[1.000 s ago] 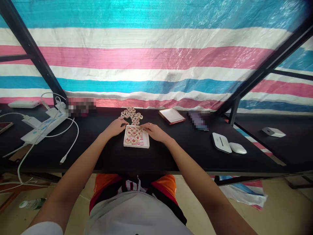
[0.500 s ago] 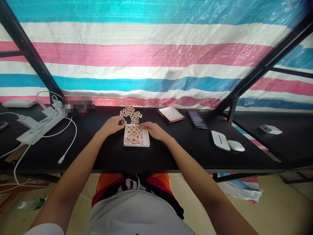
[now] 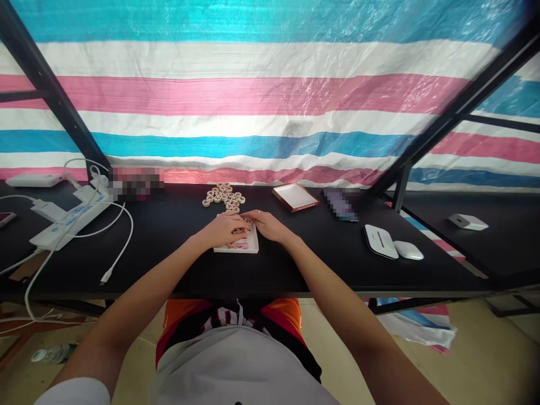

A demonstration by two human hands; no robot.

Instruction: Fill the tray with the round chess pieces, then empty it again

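Note:
A small white tray (image 3: 250,246) lies on the black table (image 3: 185,264) in front of me and holds round wooden chess pieces with red marks. My left hand (image 3: 224,229) lies over the tray with fingers curled, covering most of the pieces inside; what it holds is hidden. Resting at the tray's far right corner, my right hand (image 3: 265,224) has its fingers bent against the rim. Behind the tray lies a loose heap of the same chess pieces (image 3: 223,196).
A red-rimmed box lid (image 3: 295,197) lies behind right. Two white devices (image 3: 381,242) (image 3: 409,250) sit to the right. A white power strip (image 3: 70,219) with cables (image 3: 120,247) takes up the left. A striped tarp (image 3: 270,101) hangs behind.
My left hand moved from the tray's left far corner to the right, over the tray, hiding the pieces. My right hand stayed at the tray's corner.

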